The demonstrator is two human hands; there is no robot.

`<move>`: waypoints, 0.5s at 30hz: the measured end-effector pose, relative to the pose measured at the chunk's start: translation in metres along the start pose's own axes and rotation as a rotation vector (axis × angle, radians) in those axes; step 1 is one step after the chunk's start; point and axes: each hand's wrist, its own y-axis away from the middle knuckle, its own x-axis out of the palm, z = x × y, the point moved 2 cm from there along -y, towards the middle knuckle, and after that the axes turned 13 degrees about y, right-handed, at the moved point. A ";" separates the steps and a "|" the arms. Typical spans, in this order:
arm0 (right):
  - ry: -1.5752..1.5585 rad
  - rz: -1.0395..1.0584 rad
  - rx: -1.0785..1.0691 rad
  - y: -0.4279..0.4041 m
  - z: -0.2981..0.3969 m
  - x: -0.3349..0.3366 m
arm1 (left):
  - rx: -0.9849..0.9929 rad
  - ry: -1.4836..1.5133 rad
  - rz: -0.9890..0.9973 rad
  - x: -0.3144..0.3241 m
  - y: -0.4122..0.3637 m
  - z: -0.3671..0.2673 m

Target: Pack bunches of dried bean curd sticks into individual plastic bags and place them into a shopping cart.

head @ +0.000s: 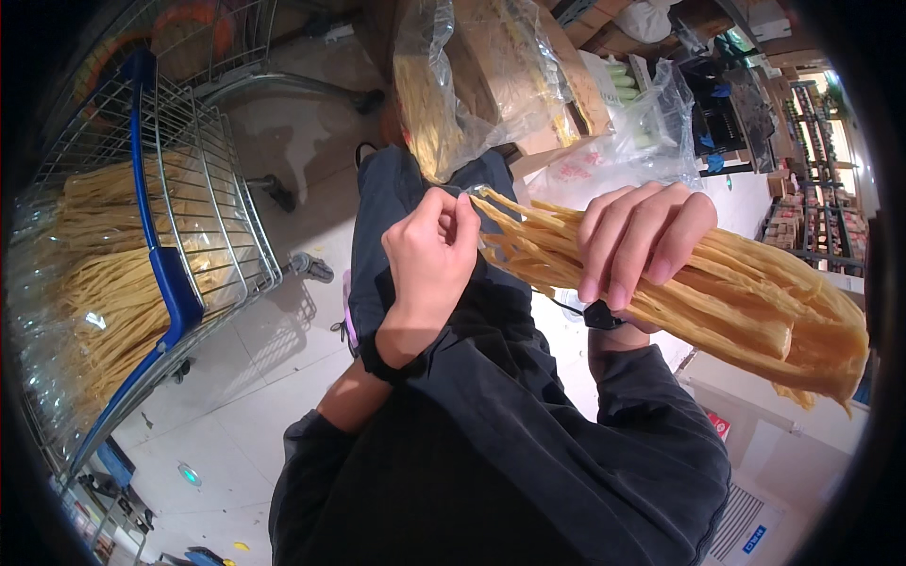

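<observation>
A long bundle of dried tofu sticks (750, 304), yellow and folded over at its right end, lies across my right hand (644, 240). The fingers of that hand wrap over the bundle near its middle. At the bundle's thin left end, my left hand (432, 258) is curled, with thumb and forefinger pinched at the stick tips. A small shiny clear bit shows beside those fingertips; what it is, I cannot tell. Beyond my hands, a clear plastic bag (481, 134) with more dried tofu sticks (428, 117) rests in and over an open cardboard box (541, 78).
To the left stands a wire shopping cart (212, 205) with a blue handle (159, 283), loaded with bagged dried tofu sticks (120, 297). Pale green vegetables (623, 81) fill a box beyond the cardboard. Stocked shelves (814, 177) rise at far right above the tiled floor (219, 439).
</observation>
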 end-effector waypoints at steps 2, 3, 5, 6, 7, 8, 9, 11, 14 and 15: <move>-0.014 0.035 -0.008 -0.002 0.001 -0.002 | -0.012 -0.004 -0.027 -0.001 -0.001 0.005; -0.028 0.068 -0.015 -0.003 0.001 -0.003 | -0.011 -0.004 -0.030 -0.001 -0.001 0.005; -0.034 0.097 -0.016 -0.005 0.001 -0.004 | -0.020 -0.057 -0.008 -0.001 0.000 0.005; -0.034 0.092 -0.009 -0.005 0.000 -0.004 | -0.018 -0.056 -0.010 -0.001 0.000 0.005; -0.034 0.088 -0.001 -0.006 0.000 -0.004 | -0.013 -0.050 -0.001 0.000 0.000 0.005; -0.034 0.089 -0.002 -0.005 -0.002 0.000 | -0.008 -0.043 0.008 0.000 0.000 0.005; 0.027 -0.055 -0.002 -0.002 -0.005 0.006 | -0.008 -0.043 0.008 0.000 0.000 0.004; 0.134 -0.267 0.028 0.002 -0.008 0.015 | 0.016 -0.034 0.030 0.001 -0.001 0.002; 0.191 -0.341 0.068 -0.002 -0.015 0.020 | 0.029 -0.021 0.070 0.000 -0.001 0.004; 0.219 -0.333 0.076 0.000 -0.018 0.017 | 0.031 -0.019 0.074 0.000 -0.002 0.002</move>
